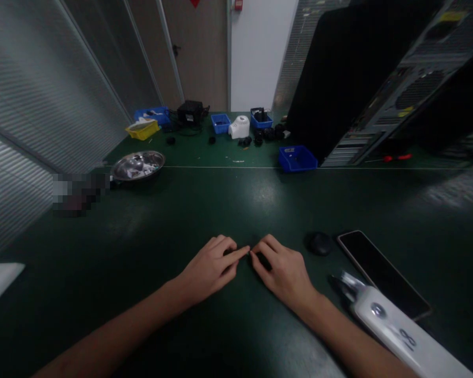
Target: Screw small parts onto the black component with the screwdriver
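Observation:
My left hand (215, 262) is over the dark green tabletop (173, 210), its index finger stretched toward my right hand. Its thumb is apart below and the other fingers are curled; I see nothing held in it. My right hand (286, 265) faces it, with thumb and index fingertips brought together in a pinch. The fingertips of both hands almost meet. Whatever the pinch holds, if anything, is too small to make out. Nearest to my right hand is a small round black object (320, 243), with a phone (382, 270) beyond it.
A white tool-like device marked 18 (408, 331) lies at lower right by the phone. A metal bowl (157, 159) with small pieces stands back left. Farther off are a blue bin (299, 169), a yellow tray (144, 133), a white plastic housing (240, 127) and computer cases (378, 126).

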`<action>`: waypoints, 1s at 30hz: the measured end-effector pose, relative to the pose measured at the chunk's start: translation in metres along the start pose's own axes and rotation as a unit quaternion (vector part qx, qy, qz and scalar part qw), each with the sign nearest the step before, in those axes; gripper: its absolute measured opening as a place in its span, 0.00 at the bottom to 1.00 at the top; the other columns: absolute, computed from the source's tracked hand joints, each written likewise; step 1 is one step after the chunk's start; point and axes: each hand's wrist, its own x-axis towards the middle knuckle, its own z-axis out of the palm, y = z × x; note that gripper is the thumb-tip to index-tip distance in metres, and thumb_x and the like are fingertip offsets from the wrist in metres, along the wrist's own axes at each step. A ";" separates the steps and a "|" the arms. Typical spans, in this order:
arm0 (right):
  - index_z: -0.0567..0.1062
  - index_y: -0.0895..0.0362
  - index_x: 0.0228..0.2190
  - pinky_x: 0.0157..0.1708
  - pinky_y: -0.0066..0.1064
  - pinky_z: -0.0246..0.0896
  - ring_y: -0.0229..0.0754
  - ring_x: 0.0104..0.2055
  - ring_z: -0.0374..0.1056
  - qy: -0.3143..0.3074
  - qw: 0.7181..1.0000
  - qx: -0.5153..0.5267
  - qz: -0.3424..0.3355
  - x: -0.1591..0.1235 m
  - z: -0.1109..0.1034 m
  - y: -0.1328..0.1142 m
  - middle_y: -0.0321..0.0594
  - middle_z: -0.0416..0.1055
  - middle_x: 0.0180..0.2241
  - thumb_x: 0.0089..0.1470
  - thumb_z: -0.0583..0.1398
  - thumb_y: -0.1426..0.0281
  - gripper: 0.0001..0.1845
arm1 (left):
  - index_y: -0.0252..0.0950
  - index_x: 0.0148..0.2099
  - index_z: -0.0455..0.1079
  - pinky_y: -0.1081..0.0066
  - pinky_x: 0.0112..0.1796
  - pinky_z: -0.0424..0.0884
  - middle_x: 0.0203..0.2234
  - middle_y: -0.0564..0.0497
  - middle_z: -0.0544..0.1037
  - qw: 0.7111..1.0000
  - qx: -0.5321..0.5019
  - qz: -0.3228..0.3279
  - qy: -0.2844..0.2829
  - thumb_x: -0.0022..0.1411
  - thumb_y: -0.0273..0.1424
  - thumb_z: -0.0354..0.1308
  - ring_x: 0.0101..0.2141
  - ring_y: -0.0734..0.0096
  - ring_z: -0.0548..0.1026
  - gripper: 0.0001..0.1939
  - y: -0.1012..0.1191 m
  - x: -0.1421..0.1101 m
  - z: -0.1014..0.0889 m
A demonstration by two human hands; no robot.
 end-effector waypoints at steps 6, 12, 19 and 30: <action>0.74 0.53 0.37 0.30 0.29 0.54 0.36 0.33 0.69 -0.005 0.999 -0.042 0.018 -0.002 -0.001 -0.002 0.36 0.70 0.38 0.69 0.54 0.66 0.10 | 0.39 0.65 0.65 0.58 0.52 0.69 0.50 0.46 0.75 0.999 -0.044 -0.024 0.012 0.72 0.27 0.52 0.49 0.63 0.71 0.21 0.002 -0.002 -0.006; 0.74 0.52 0.36 0.30 0.29 0.55 0.37 0.34 0.70 0.019 0.997 -0.022 0.072 0.000 0.001 0.000 0.35 0.71 0.38 0.67 0.57 0.65 0.08 | 0.41 0.58 0.72 0.58 0.57 0.68 0.54 0.47 0.75 0.999 -0.051 -0.011 0.016 0.72 0.28 0.54 0.56 0.62 0.70 0.15 0.009 0.003 -0.004; 0.75 0.52 0.35 0.31 0.28 0.57 0.37 0.33 0.70 0.032 0.995 0.019 0.088 0.000 -0.001 0.001 0.35 0.72 0.37 0.66 0.57 0.65 0.09 | 0.42 0.61 0.70 0.60 0.55 0.71 0.53 0.48 0.77 0.997 -0.059 -0.054 0.018 0.73 0.28 0.51 0.53 0.65 0.73 0.17 -0.017 -0.009 -0.013; 0.76 0.52 0.35 0.32 0.28 0.58 0.36 0.33 0.70 0.029 0.996 0.031 0.079 0.001 -0.001 0.001 0.35 0.72 0.38 0.66 0.57 0.65 0.09 | 0.42 0.58 0.74 0.64 0.46 0.72 0.53 0.52 0.77 0.790 0.232 -0.547 0.147 0.69 0.45 0.53 0.42 0.63 0.78 0.22 -0.212 -0.220 -0.147</action>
